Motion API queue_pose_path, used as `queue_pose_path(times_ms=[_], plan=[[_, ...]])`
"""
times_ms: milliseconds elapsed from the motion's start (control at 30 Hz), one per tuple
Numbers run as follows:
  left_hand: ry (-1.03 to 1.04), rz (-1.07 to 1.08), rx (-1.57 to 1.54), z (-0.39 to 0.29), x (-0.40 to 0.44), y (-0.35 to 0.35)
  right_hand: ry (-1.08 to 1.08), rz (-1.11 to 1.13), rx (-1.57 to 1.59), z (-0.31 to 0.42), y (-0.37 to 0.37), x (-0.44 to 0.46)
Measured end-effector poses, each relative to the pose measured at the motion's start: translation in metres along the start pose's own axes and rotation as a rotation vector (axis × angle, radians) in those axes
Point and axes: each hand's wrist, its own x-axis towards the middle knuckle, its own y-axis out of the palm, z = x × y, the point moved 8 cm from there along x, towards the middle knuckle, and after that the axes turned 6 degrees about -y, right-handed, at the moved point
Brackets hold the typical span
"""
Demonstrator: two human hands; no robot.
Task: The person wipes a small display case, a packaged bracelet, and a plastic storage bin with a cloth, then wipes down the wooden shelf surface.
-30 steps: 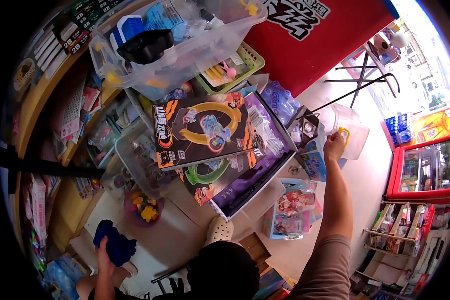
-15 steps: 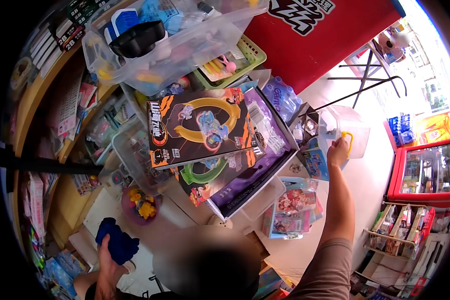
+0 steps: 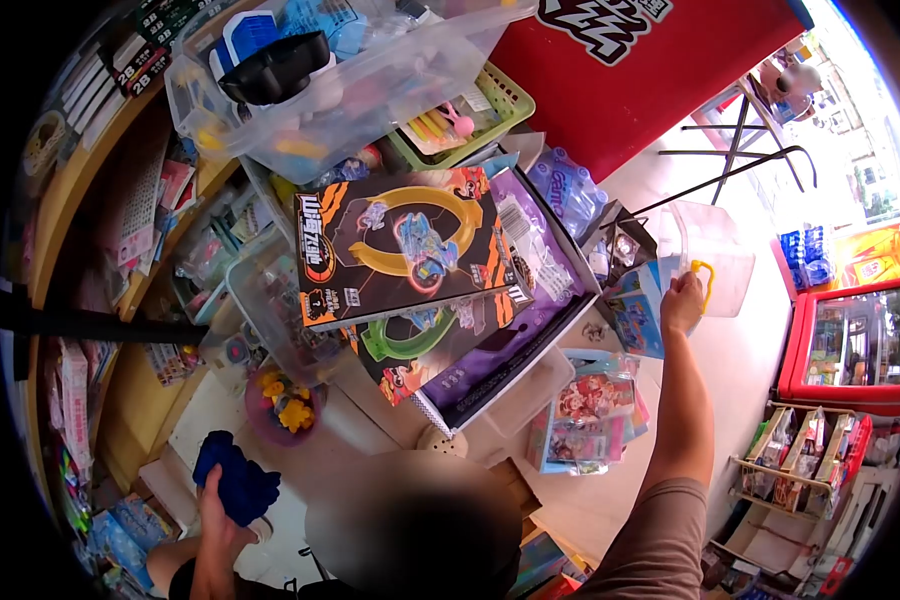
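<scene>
My left hand (image 3: 213, 510), at the lower left, is wrapped round a bunched dark blue cloth (image 3: 236, 478). On the right, my right hand (image 3: 682, 303) is closed on the yellow handle (image 3: 708, 285) of a clear plastic bin (image 3: 718, 245). The bin stands on the floor. A blue illustrated packet (image 3: 635, 312) lies just left of my right hand. Between my hands, a black and orange toy box (image 3: 405, 245) rests on another toy box (image 3: 400, 375) and a purple open box (image 3: 490, 375).
A large clear tub (image 3: 370, 120) full of goods sits above a green basket (image 3: 510, 95). Wooden shelves (image 3: 80, 200) line the left. A pink bowl (image 3: 260, 420) and picture packets (image 3: 590, 420) are on the floor. A person's head (image 3: 415, 520) is at the bottom centre. A red fridge (image 3: 855, 392) stands right.
The view has shifted slightly. The head at the bottom centre has moved up and covers more of the shoe. Both hands keep their holds.
</scene>
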Motion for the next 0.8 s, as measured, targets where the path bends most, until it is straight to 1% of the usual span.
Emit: queue_pose_path(times_ms=[100, 200, 233, 333, 433, 533, 567, 667, 733, 767, 800], plan=[[-0.002, -0.007, 0.002, -0.003, -0.006, 0.008, 0.085, 0.181, 0.139, -0.008, 0.011, -0.001], [-0.029, -0.005, 0.003, -0.003, -0.009, 0.008, 0.078, 0.042, 0.027, -0.009, -0.006, -0.004], [-0.025, -0.012, 0.011, -0.005, -0.012, 0.009, 0.077, 0.043, -0.006, -0.005, -0.008, -0.006], [-0.032, -0.027, 0.015, -0.005, -0.014, 0.005, 0.004, 0.085, 0.102, 0.001, -0.007, -0.006], [-0.01, 0.023, 0.008, -0.002, -0.008, -0.006, 0.169, 0.096, 0.3, -0.036, 0.006, -0.007], [0.057, 0.062, 0.011, 0.001, 0.003, -0.027, 0.321, 0.037, 0.396, -0.071, 0.008, -0.02], [0.083, 0.069, 0.016, 0.0, 0.003, -0.032, 0.352, 0.058, 0.435, -0.079, 0.008, -0.024], [0.135, 0.101, -0.01, -0.008, -0.008, -0.033, 0.258, -0.035, 0.482, -0.084, -0.015, -0.028], [0.062, 0.095, -0.079, 0.001, -0.006, -0.047, 0.224, -0.059, 0.392, -0.106, -0.023, -0.029], [0.009, 0.034, -0.099, 0.006, -0.008, -0.057, 0.173, -0.075, 0.353, -0.092, -0.046, -0.029], [-0.029, 0.006, -0.104, 0.011, -0.007, -0.072, 0.268, -0.033, 0.444, -0.108, -0.043, -0.036]])
